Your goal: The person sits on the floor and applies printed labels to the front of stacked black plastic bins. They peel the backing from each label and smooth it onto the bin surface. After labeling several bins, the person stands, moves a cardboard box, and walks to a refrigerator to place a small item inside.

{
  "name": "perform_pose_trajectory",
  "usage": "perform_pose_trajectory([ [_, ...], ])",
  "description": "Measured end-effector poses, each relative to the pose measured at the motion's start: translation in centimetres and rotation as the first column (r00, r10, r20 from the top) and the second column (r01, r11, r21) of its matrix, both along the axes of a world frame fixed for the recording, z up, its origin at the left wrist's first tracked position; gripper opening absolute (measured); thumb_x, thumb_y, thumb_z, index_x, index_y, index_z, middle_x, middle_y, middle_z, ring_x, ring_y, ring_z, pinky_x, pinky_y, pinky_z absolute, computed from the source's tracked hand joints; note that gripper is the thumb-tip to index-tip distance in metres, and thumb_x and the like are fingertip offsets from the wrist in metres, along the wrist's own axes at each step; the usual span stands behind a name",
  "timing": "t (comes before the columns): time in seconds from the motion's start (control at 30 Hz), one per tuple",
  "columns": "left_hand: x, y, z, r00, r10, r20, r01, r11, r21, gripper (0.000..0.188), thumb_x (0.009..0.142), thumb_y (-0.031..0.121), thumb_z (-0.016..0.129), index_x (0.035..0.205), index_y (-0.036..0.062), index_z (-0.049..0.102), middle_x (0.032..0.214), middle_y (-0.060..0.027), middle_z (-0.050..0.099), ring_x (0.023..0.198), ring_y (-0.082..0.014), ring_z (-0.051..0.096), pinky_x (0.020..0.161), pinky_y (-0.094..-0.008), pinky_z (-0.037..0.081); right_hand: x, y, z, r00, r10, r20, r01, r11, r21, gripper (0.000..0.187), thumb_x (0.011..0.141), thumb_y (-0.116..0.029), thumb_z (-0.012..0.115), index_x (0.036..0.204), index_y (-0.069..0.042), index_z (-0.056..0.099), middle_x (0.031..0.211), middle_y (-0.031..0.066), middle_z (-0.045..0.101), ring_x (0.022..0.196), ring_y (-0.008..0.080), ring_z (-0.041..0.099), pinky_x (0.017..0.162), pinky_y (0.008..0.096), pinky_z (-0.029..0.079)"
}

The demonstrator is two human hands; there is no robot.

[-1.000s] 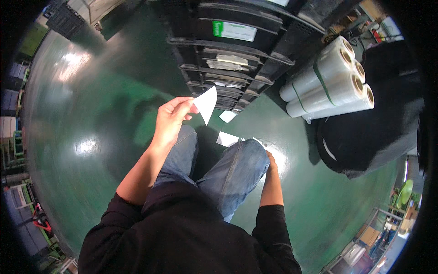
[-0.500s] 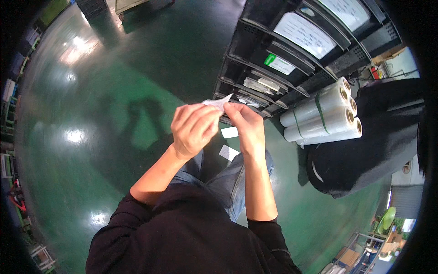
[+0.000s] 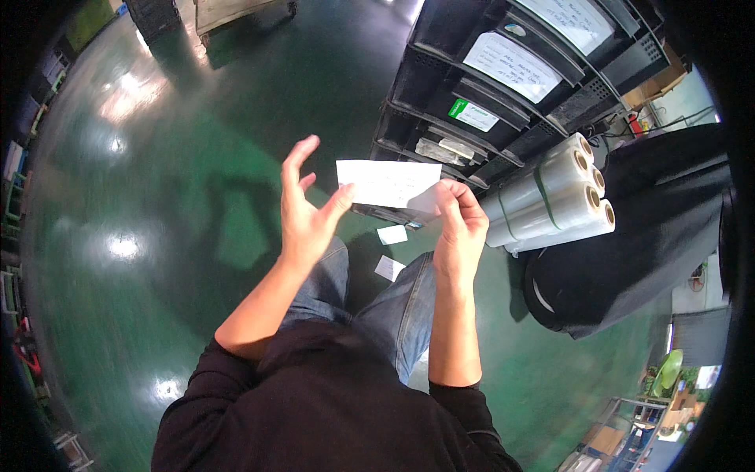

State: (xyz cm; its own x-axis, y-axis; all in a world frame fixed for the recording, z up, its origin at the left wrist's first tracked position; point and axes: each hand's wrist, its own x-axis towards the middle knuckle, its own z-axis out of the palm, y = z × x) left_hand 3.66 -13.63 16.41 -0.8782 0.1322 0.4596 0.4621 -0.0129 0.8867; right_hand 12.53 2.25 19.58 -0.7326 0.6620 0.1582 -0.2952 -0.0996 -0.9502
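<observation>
A white paper slip (image 3: 389, 182) with handwriting on it is spread flat in front of the black stacked bins (image 3: 495, 102). My right hand (image 3: 460, 228) pinches its right end between thumb and fingers. At the slip's left edge is my left hand (image 3: 307, 208), its fingers spread apart and the thumb tip touching or very near the paper. Below the slip, two smaller white papers lie on the green floor: one (image 3: 392, 234) close to the bins and another (image 3: 389, 268) between my knees.
White paper labels are fixed to the bin fronts. Right of the bins, several rolls of clear film (image 3: 550, 197) are bound with green straps beside a large black-covered object (image 3: 621, 244). A wheeled cart (image 3: 228, 9) stands at the far left.
The folded or crumpled paper between my hands is now opened out flat. My left hand has moved left and spread its fingers, while my right hand has shifted right, still pinching the slip.
</observation>
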Motion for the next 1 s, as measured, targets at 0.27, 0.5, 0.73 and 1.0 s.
perform_pose_trajectory([
  [0.27, -3.3, 3.9, 0.6, 0.925, -0.345, 0.159, 0.341, 0.939, 0.054, 0.012, 0.080, 0.016, 0.069, 0.086, 0.0065, 0.064, 0.109, -0.0026, 0.060, 0.106, -0.0171, 0.056, 0.090, -0.0387, 0.041, 0.1, 3.1, -0.2, 0.988, -0.097, -0.124, 0.098, 0.995, 0.006, 0.011, 0.085, -0.012, 0.067, 0.090, -0.003, 0.062, 0.078, -0.0044, 0.055, 0.071, 0.0020, 0.047, 0.065, 0.0160, 0.036],
  [0.5, -5.4, 10.4, 1.6, 0.977, -0.198, -0.083, 0.194, 0.980, -0.055, 0.011, 0.079, 0.006, 0.069, 0.089, 0.0022, 0.067, 0.089, -0.0028, 0.063, 0.078, -0.0094, 0.060, 0.070, -0.0233, 0.047, -3.2, 7.9, -1.7, 0.933, -0.315, -0.173, 0.339, 0.931, 0.133, 0.015, 0.079, -0.005, 0.072, 0.088, -0.002, 0.061, 0.078, -0.0037, 0.053, 0.069, 0.0032, 0.046, 0.064, 0.0162, 0.038],
  [0.73, -5.8, 14.3, 1.0, 0.994, 0.028, -0.106, -0.032, 0.999, -0.038, 0.011, 0.076, 0.005, 0.072, 0.087, 0.0034, 0.070, 0.075, -0.0006, 0.062, 0.063, -0.0051, 0.056, 0.059, -0.0203, 0.045, -6.0, 10.7, -3.2, 0.819, -0.552, -0.156, 0.574, 0.781, 0.246, 0.017, 0.073, -0.012, 0.078, 0.083, -0.005, 0.067, 0.075, -0.0033, 0.044, 0.065, 0.0075, 0.037, 0.059, 0.0222, 0.034],
  [1.0, -6.0, 15.7, 0.8, 0.961, 0.162, -0.225, -0.148, 0.986, 0.077, 0.010, 0.074, 0.007, 0.074, 0.084, 0.0056, 0.070, 0.072, -0.0011, 0.063, 0.060, -0.0076, 0.055, 0.057, -0.0223, 0.044, -7.4, 10.9, -3.1, 0.761, -0.615, -0.206, 0.645, 0.686, 0.338, 0.014, 0.074, -0.015, 0.077, 0.082, -0.008, 0.068, 0.073, -0.0030, 0.042, 0.064, 0.0085, 0.036, 0.059, 0.0226, 0.035],
])
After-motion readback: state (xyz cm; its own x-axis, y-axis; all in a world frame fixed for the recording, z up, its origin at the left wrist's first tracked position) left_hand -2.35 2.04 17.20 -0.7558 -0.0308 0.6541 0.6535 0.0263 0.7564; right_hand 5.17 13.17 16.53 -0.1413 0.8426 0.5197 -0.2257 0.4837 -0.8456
